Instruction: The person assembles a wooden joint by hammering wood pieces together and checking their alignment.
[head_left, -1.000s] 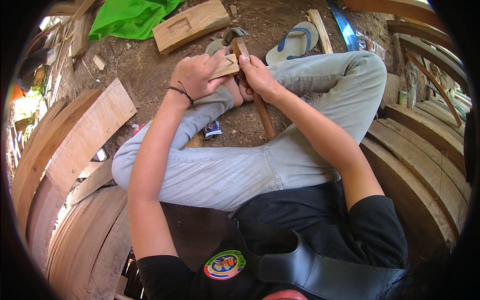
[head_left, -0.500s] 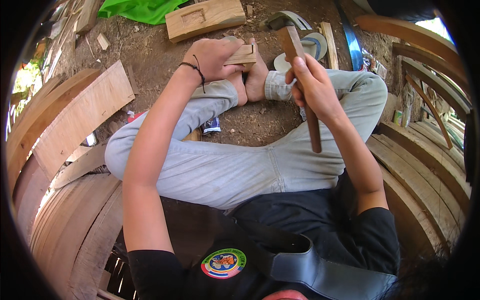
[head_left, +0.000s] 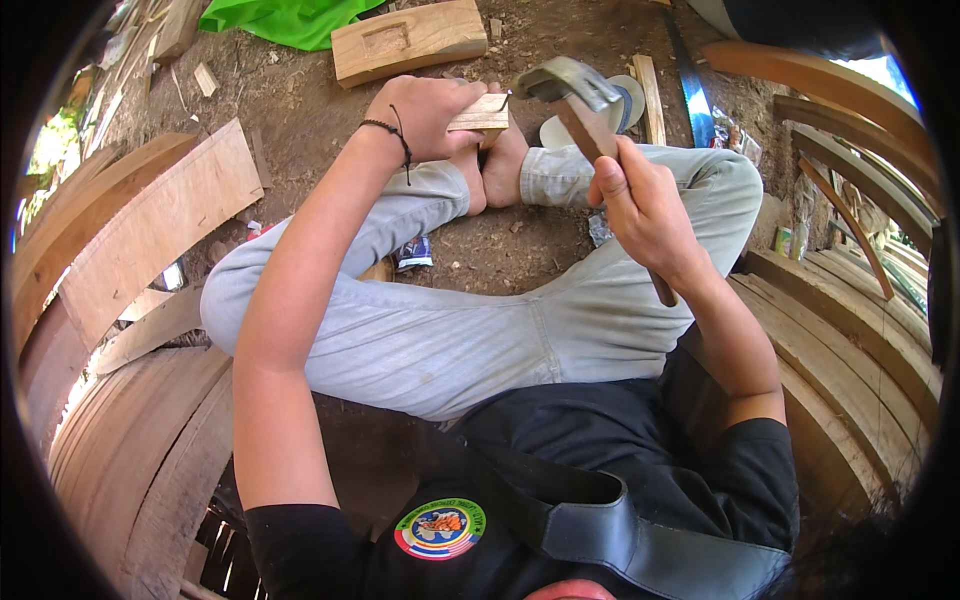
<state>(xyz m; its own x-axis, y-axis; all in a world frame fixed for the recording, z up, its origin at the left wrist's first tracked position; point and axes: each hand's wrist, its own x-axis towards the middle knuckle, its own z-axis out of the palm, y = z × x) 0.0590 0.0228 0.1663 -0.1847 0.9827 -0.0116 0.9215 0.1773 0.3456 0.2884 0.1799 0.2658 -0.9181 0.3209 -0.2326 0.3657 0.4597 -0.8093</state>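
Note:
My left hand (head_left: 425, 115) is closed around a small pale wooden block (head_left: 482, 113), holding it in front of my bare feet (head_left: 508, 165). At the block's right end a thin dark nail (head_left: 507, 98) sticks out, its tip bent or hooked in look. In my right hand (head_left: 645, 205) is a claw hammer (head_left: 588, 128), gripped by its brown wooden handle. The metal head is raised just right of the block, apart from it. The handle's lower end shows below my right wrist.
A larger wooden block (head_left: 408, 42) with a rectangular recess lies beyond my left hand, beside green cloth (head_left: 285, 18). Sandals (head_left: 628, 105), a wood strip (head_left: 648, 98) and a blue saw-like blade (head_left: 688, 85) lie beyond the hammer. Curved boards are stacked left (head_left: 150, 440) and right (head_left: 820, 350).
The hammer has turned and its head has come lower, while my right hand has shifted slightly right and down. My left hand keeps the block in nearly the same place.

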